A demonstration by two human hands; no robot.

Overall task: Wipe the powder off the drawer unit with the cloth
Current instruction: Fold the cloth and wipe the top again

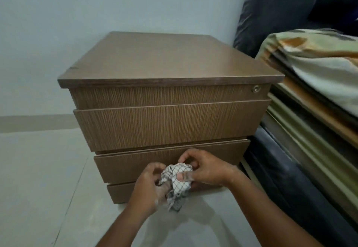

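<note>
A brown wooden drawer unit with several drawer fronts stands on the pale floor against the wall. Its flat top looks bare, with no powder that I can make out. In front of its lower drawers I hold a crumpled white checked cloth in both hands. My left hand grips the cloth from the left and below. My right hand pinches it from the right, thumb on top. Whitish dust shows on my fingers.
A bed with a dark padded frame and patterned bedding stands close against the unit's right side. A dark headboard rises behind it. Pale tiled floor spreads to the left and front.
</note>
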